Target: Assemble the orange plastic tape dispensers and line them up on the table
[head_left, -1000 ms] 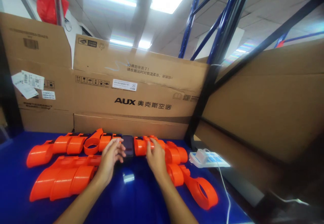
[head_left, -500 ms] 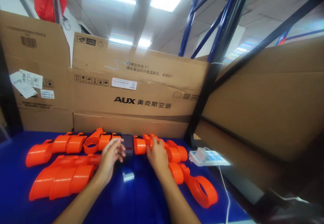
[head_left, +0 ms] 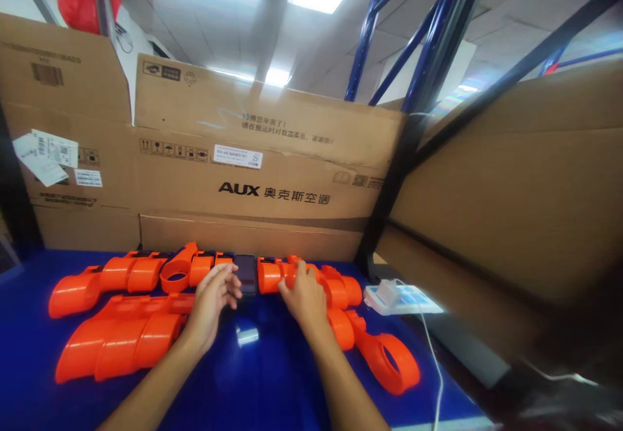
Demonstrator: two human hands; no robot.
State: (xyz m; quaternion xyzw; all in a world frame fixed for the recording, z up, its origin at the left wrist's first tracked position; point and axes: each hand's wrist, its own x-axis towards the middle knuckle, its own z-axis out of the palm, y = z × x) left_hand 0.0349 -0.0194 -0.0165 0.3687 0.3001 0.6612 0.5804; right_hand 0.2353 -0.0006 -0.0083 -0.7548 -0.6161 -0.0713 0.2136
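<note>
Both my hands rest on a blue table among orange plastic parts. My left hand lies with fingers loosely spread, its fingertips touching the left edge of a black phone that lies flat near the cardboard. My right hand rests with its fingers curled over an orange ribbed part just right of the phone. Another orange part with a ring end runs out to the right of my right wrist.
Large orange shells and a row of orange parts lie left. A cardboard wall marked AUX closes the back; more cardboard stands right. A white power strip with a charger and cable sits at the table's right edge.
The view has tilted slightly up and both hands have shifted a little toward the cardboard. My right hand's fingers have settled further onto the orange part.
</note>
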